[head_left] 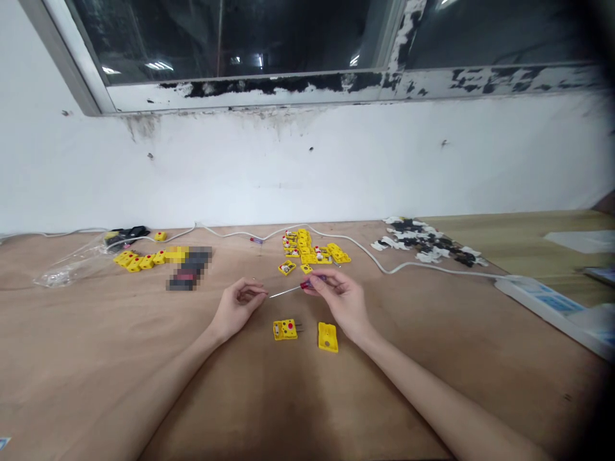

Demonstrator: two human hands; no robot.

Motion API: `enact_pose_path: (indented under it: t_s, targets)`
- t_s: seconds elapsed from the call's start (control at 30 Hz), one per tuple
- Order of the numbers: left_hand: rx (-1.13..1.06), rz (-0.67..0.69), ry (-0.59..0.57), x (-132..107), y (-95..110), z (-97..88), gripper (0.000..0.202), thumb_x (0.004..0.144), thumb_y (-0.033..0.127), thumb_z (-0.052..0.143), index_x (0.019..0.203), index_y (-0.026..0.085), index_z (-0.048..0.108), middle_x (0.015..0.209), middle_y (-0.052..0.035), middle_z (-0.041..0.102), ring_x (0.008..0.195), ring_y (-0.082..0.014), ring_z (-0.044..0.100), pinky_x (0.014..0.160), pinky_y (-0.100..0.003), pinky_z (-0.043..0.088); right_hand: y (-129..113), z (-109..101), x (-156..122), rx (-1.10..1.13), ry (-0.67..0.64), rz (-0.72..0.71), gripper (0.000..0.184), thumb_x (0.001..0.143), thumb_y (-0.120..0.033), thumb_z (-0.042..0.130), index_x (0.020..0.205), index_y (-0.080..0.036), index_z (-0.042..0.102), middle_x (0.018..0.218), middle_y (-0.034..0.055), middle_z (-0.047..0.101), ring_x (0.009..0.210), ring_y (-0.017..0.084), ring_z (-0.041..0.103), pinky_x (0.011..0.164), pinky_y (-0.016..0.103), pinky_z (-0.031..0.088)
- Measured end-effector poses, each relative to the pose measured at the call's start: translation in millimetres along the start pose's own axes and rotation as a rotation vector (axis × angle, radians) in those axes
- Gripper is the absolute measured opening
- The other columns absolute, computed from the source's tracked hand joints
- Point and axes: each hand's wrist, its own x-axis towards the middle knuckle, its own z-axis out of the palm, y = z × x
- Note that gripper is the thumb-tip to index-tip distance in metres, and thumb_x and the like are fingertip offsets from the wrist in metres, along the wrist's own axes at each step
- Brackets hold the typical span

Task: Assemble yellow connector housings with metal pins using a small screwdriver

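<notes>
Plywood bench (pixel 86 333) | white cable (pixel 355 246) behind | yellow housings (pixel 327 337) below right hand's (pixel 339 301) screwdriver (pixel 288 291)

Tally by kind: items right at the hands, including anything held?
Screwdriver in the right hand: 1
Yellow connector with metal pins: 1
Yellow connector, pins not visible: 1
Total: 3

A precision screwdriver (pixel 304 285), dark red handle, thin steel shaft, nearly level, tip near the left hand (pixel 237 308)
</notes>
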Motion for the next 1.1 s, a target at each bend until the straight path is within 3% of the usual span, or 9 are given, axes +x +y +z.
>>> enact_pose_path:
  t_s: [0.1,0.23,0.5,0.67,0.83,1.1]
  targets:
    - [0.188,0.097,0.001,-3,-1,-1.2,0.031,0.084,0.043,0.069,0.106,0.021,0.064,0.091,-0.0039,0.077,0.074,-0.0176,0.072,0.07,-0.031,0.059,-1,3,-4,-0.062,0.009,-0.079,0.032,0.075,-0.044,0.082,0.092,-0.02,0.071,0.091,0.0073,0.077,0.084,0.025,0.075,0.08,0.043,0.066]
    - [0.47,0.314,-0.041,-6,-5,-5.2,0.029,0.091,0.035,0.062,0.119,0.026,0.061,0.092,0.0006,0.079,0.075,-0.0156,0.074,0.074,-0.028,0.058,0,6,-14,-0.181,-0.01,-0.205,0.019,0.082,-0.038,0.076,0.093,-0.023,0.072,0.093,0.0055,0.077,0.083,0.024,0.075,0.082,0.041,0.065]
    - [0.821,0.525,-0.097,-7,-4,-8.0,0.034,0.097,0.029,0.051,0.131,0.026,0.056,0.096,-0.0016,0.078,0.081,-0.0177,0.075,0.073,-0.027,0.055,-2,8,-26,-0.44,-0.139,-0.4,0.011,0.089,-0.028,0.071,0.099,-0.026,0.074,0.099,0.0024,0.077,0.087,0.022,0.074,0.082,0.035,0.062]
    - [0.914,0.666,-0.121,-8,0,-5.5,0.037,0.098,0.022,0.047,0.134,0.023,0.054,0.094,-0.0034,0.078,0.079,-0.0177,0.074,0.068,-0.026,0.052,-1,8,-27,-0.523,-0.209,-0.498,0.015,0.09,-0.024,0.07,0.105,-0.027,0.073,0.1,0.0008,0.077,0.087,0.019,0.074,0.082,0.032,0.061]
    - [0.94,0.776,-0.097,-7,3,-3.2,0.038,0.097,0.019,0.049,0.134,0.02,0.051,0.093,-0.0027,0.077,0.077,-0.0163,0.073,0.063,-0.026,0.05,1,9,-28,-0.566,-0.293,-0.699,0.023,0.091,-0.016,0.068,0.112,-0.027,0.069,0.104,0.0011,0.076,0.09,0.017,0.073,0.084,0.029,0.06]
    - [0.951,0.81,-0.074,-7,4,-2.6,0.035,0.095,0.019,0.051,0.129,0.02,0.053,0.092,-0.0018,0.077,0.074,-0.0157,0.071,0.061,-0.026,0.049,1,7,-28,-0.619,-0.341,-0.813,0.032,0.089,-0.01,0.069,0.117,-0.026,0.066,0.106,0.0022,0.075,0.094,0.016,0.072,0.088,0.029,0.059]
